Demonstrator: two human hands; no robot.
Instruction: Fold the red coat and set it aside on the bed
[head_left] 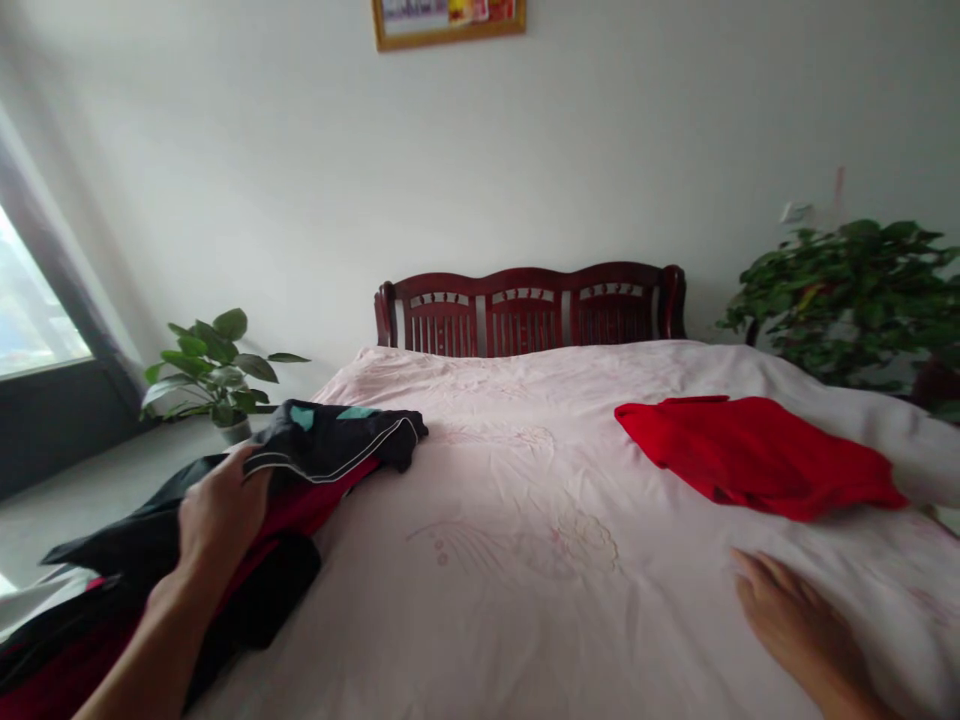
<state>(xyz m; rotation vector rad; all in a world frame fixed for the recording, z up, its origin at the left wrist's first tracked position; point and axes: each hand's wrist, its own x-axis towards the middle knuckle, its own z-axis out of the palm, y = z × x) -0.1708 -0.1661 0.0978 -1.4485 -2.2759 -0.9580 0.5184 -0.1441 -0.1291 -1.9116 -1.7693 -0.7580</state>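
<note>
A black jacket [341, 450] with white piping, teal patches and a red inside lies in a loose heap along the left side of the bed. My left hand [225, 505] is closed on its fabric; the fingertips are hidden by the cloth. On the right side of the bed lies a folded red garment [757, 455], whose kind I cannot make out. Just below it, apart from it, my right hand [799, 620] is stretched out over the pink bedsheet [510, 600], holding nothing, and slightly blurred.
A dark red wooden headboard [525, 310] stands at the far end against the wall. One potted plant [217, 370] is on the floor at left, and a bushier plant [855, 300] at right. A framed picture [450, 40] hangs above. The window [37, 300] is far left.
</note>
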